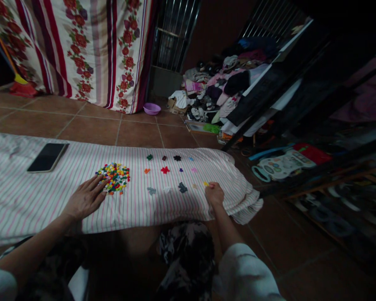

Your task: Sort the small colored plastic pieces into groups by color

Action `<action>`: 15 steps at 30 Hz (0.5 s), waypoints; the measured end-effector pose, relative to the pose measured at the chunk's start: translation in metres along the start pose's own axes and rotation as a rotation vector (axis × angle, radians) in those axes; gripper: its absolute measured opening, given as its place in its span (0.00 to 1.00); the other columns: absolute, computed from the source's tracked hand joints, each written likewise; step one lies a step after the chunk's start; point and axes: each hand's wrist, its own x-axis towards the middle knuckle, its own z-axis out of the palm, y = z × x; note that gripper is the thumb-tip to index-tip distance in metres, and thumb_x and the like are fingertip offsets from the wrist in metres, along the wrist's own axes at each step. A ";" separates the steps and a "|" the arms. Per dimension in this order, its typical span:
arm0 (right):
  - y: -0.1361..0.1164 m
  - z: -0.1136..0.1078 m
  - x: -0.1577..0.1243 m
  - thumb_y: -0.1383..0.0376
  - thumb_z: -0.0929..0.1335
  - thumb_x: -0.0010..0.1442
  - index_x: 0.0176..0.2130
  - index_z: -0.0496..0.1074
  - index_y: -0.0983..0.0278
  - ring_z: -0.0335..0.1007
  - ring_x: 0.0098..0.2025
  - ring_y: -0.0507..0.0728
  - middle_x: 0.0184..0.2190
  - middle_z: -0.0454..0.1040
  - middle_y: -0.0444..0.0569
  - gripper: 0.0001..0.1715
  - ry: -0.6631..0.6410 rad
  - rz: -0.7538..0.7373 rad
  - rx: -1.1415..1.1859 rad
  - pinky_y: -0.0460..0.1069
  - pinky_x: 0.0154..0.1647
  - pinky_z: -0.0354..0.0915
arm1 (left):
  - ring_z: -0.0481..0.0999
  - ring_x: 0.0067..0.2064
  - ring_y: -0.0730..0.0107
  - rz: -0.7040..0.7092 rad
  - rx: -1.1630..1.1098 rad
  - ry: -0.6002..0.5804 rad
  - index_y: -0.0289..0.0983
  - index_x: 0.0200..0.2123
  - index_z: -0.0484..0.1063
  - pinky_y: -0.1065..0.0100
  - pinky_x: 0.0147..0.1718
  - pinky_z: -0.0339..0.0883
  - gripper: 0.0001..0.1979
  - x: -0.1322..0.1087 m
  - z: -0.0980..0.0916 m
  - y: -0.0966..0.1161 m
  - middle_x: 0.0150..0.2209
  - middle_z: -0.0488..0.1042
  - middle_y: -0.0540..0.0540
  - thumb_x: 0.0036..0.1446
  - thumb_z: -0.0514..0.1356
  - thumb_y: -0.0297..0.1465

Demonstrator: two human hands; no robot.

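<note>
My left hand [86, 198] lies with its fingers stretched out, the tips touching the left edge of a mixed pile of tiny coloured plastic pieces [116, 177]. Over at the right end of the cloth, my right hand [215, 194] is closed in a pinch at some small yellow pieces [206, 183]. Between the hands, small groups sorted by colour form rows: dark green [149, 157], brown [164, 158], black [177, 158], orange [147, 171], red [165, 170], pink [194, 170], light grey [151, 190], white [167, 189], dark grey [182, 187] and beige [194, 186].
A striped cloth [128, 213] covers the low surface in front of me. A phone [47, 157] lies on its left part. Beyond are a tiled floor [97, 125], a purple basin [152, 109], a floral curtain [97, 50] and heaped clothes [219, 88]. A dark slanted pole [253, 113] stands at right.
</note>
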 end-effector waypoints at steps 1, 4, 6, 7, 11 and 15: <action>-0.001 0.000 0.002 0.70 0.61 0.55 0.47 0.75 0.70 0.75 0.43 0.61 0.39 0.79 0.58 0.22 -0.011 0.003 -0.005 0.51 0.47 0.65 | 0.60 0.68 0.54 -0.001 -0.003 0.004 0.41 0.61 0.65 0.50 0.62 0.62 0.25 0.000 0.000 0.000 0.66 0.64 0.40 0.66 0.47 0.40; -0.001 -0.002 0.006 0.71 0.63 0.52 0.45 0.76 0.70 0.75 0.43 0.61 0.38 0.79 0.56 0.22 -0.042 -0.017 -0.013 0.50 0.48 0.65 | 0.60 0.68 0.53 0.000 -0.014 0.010 0.40 0.61 0.66 0.50 0.62 0.62 0.25 0.000 0.000 0.001 0.65 0.65 0.39 0.65 0.47 0.40; 0.000 -0.002 0.008 0.70 0.64 0.51 0.43 0.77 0.67 0.75 0.43 0.60 0.37 0.79 0.54 0.21 -0.073 -0.061 -0.003 0.50 0.48 0.65 | 0.60 0.68 0.53 0.001 -0.023 0.011 0.39 0.61 0.66 0.49 0.62 0.62 0.25 0.000 0.001 0.000 0.65 0.65 0.38 0.65 0.48 0.40; 0.001 -0.001 0.009 0.70 0.64 0.51 0.42 0.78 0.66 0.74 0.43 0.60 0.36 0.79 0.52 0.20 -0.090 -0.088 0.006 0.50 0.48 0.65 | 0.60 0.68 0.53 0.001 -0.026 0.011 0.39 0.61 0.66 0.49 0.62 0.61 0.25 0.000 0.002 0.000 0.65 0.65 0.38 0.65 0.48 0.39; 0.003 0.002 0.011 0.69 0.63 0.52 0.42 0.79 0.64 0.74 0.43 0.58 0.37 0.79 0.50 0.20 -0.109 -0.125 0.029 0.49 0.49 0.66 | 0.61 0.67 0.53 -0.008 -0.029 0.003 0.41 0.61 0.66 0.48 0.61 0.62 0.25 -0.001 0.002 -0.001 0.65 0.66 0.39 0.65 0.48 0.40; 0.002 0.005 0.011 0.69 0.63 0.53 0.44 0.79 0.65 0.74 0.45 0.58 0.41 0.79 0.51 0.22 -0.101 -0.157 0.035 0.50 0.52 0.66 | 0.61 0.68 0.52 -0.009 -0.020 -0.003 0.40 0.61 0.66 0.49 0.61 0.63 0.25 0.000 0.001 -0.001 0.65 0.65 0.38 0.65 0.48 0.41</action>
